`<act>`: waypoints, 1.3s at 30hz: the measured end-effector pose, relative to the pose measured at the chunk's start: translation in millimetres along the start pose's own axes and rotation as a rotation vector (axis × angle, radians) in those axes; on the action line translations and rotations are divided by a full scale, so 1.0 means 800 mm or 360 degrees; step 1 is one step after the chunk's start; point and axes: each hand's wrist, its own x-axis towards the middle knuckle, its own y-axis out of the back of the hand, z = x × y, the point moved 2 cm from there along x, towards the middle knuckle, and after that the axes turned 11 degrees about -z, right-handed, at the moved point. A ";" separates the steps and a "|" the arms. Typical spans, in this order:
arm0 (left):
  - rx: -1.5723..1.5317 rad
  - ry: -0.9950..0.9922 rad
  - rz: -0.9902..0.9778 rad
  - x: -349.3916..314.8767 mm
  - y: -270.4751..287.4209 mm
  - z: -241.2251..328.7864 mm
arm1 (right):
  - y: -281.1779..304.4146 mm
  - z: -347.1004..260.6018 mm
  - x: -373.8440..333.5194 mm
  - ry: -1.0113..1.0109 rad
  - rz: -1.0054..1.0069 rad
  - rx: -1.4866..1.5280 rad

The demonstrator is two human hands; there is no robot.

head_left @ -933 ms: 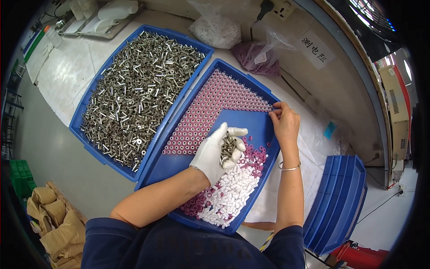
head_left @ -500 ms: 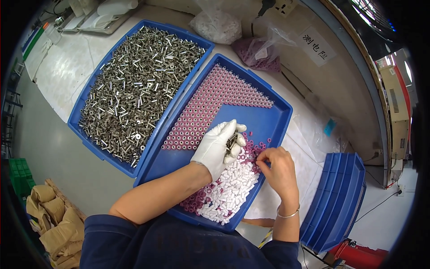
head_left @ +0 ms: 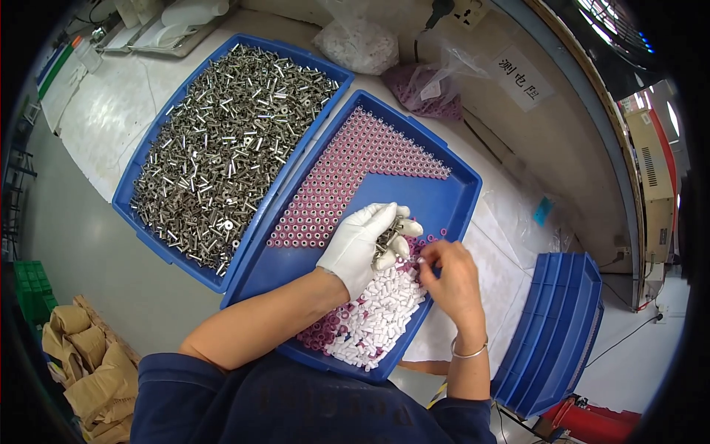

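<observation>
My left hand (head_left: 361, 240), in a white glove, is curled round several small metal rivet-like pieces (head_left: 388, 238). It hovers over a blue tray (head_left: 399, 194). My bare right hand (head_left: 452, 280) is beside it at the tray's right side, thumb and fingertips pinched together; a small white bit shows at the tips, its kind too small to tell. Below the hands lie a heap of white plastic sleeves (head_left: 381, 311) and loose purple rings (head_left: 322, 331). Farther back in the tray stand close rows of purple-ringed pieces (head_left: 325, 189) with metal centres.
Left of this tray, another blue tray (head_left: 120, 198) holds a mass of metal pieces (head_left: 229, 148). Clear bags of white parts (head_left: 356, 46) and purple parts (head_left: 421, 90) lie against the wall. Stacked blue trays (head_left: 549, 333) stand at right. A green crate (head_left: 33, 287) is at far left.
My right hand has moved slightly left and down, nearer my left fingers. My left fingers have shifted a little, spreading more around the metal pieces.
</observation>
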 end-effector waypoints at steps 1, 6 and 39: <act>-0.0003 0.0004 -0.0005 0.000 -0.002 0.001 | 0.006 0.004 0.003 0.0013 0.0125 -0.0026; -0.0030 0.0027 -0.0072 -0.001 -0.005 0.004 | 0.027 0.026 0.026 -0.0235 0.0259 -0.0161; 0.0067 0.0177 -0.0388 -0.002 0.002 -0.013 | 0.005 -0.033 0.030 0.0103 0.0308 0.1567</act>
